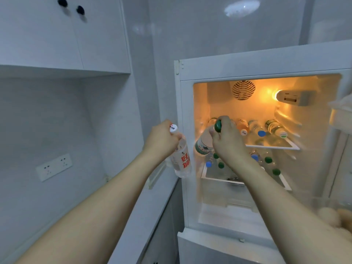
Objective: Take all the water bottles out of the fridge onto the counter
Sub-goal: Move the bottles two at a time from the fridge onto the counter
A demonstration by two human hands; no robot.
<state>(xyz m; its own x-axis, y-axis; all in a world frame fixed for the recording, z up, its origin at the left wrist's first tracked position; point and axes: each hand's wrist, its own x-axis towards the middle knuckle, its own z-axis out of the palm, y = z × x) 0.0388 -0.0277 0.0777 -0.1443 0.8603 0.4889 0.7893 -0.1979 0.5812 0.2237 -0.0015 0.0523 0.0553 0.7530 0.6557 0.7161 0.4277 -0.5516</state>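
- Gripping a white-capped bottle by its neck, left hand curled round it just below the cap, the bottle hanging tilted outside the fridge, above the counter.
- Clutching a green-capped bottle at its top, right hand wrapped round the neck with the cap poking out between thumb and fingers, the bottle tilted just inside the fridge opening.
- Lying just beyond the right hand on the upper shelf: an orange-labelled bottle, a blue-capped bottle and a green-labelled bottle, all on their sides, caps facing outward.
- Standing below the right wrist in the lower tray: more bottles with green and blue caps, partly hidden by the forearm; exact count not clear.
- Resting far right of the right arm, in the door rack: what look like eggs, blurred.
- Risking a slip: both holds sitting high on the neck, probably on cold, damp plastic, so either bottle could swing loose and drop.
- Risking a knock: the hanging base of the green-capped bottle could clip the fridge frame on the way out.
- Risking a roll: the lying bottles could trundle off the shelf front if nudged.
- Remaining: most of the job, judging by the many bottles inside.
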